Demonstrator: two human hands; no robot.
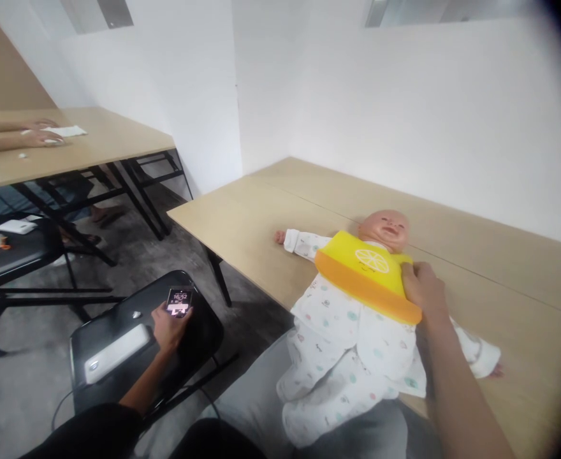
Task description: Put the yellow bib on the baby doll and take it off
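Observation:
A baby doll [390, 226] in white patterned clothes lies on its back on the wooden table [252, 217], its legs hanging toward my lap. Across its chest is a yellow silicone bib [345, 252] with an orange pocket and a white citrus print. My right hand [424, 287] is closed on the bib's right edge, beside the doll's shoulder. Over a black chair at the left, my left hand [169, 328] grips a smartphone [180, 301] with a lit screen showing 16:52.
A white power bank-like block [118, 352] lies on the black chair [199, 331], with a small white item [136, 315]. At another table [118, 143], a person's hands [41, 135] rest near a white cloth [70, 131]. A second chair [32, 245] holds small objects. White walls stand behind.

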